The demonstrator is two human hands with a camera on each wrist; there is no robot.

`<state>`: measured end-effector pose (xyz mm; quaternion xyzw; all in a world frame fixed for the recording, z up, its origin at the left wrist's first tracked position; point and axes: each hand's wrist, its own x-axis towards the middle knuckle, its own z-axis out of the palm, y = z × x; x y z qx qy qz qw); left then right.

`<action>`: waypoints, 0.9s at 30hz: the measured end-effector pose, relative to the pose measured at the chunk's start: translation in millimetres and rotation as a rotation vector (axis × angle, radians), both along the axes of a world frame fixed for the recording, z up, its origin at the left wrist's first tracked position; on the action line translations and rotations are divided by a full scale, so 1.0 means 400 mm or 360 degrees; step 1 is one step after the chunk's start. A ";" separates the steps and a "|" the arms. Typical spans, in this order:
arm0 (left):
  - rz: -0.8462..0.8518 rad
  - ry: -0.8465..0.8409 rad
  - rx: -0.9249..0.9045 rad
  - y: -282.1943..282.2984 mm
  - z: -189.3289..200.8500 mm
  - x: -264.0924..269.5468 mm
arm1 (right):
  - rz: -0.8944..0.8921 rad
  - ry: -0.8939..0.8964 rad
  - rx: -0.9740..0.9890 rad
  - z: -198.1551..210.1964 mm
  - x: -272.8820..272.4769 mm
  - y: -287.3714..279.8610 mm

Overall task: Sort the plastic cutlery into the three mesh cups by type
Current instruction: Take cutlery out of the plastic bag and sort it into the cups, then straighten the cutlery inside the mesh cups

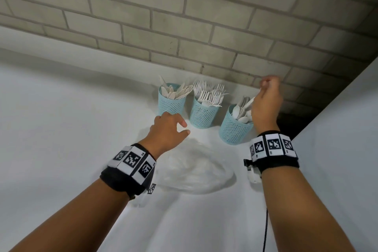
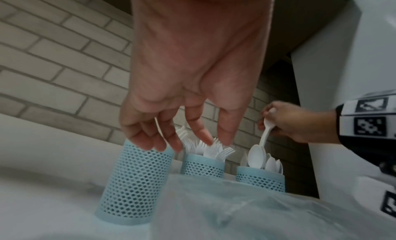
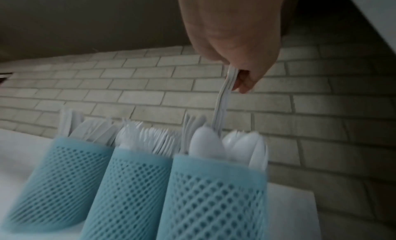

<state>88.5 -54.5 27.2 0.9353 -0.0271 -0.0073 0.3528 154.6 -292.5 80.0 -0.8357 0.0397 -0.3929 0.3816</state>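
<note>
Three light-blue mesh cups stand in a row by the brick wall: the left cup [image 1: 171,104] holds knives, the middle cup [image 1: 202,115] forks, the right cup [image 1: 235,129] spoons. My right hand [image 1: 263,88] pinches a white spoon [image 2: 265,137] by its handle, above the right cup [image 2: 260,179], bowl end down among the other spoons. In the right wrist view the spoon handle [image 3: 222,104] hangs from my fingers [image 3: 242,76] over that cup [image 3: 216,201]. My left hand [image 1: 180,127] hovers with relaxed, empty fingers just before the left cup [image 2: 137,184].
A crumpled clear plastic bag [image 1: 194,170] lies on the white table [image 1: 61,129] between my wrists, just in front of the cups. The brick wall [image 1: 184,26] rises right behind the cups. A white panel [image 1: 337,129] closes off the right side.
</note>
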 end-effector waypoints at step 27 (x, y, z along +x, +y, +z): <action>0.0047 0.0478 -0.0344 0.139 0.034 0.043 | 0.0355 0.0228 -0.0293 0.000 -0.040 0.202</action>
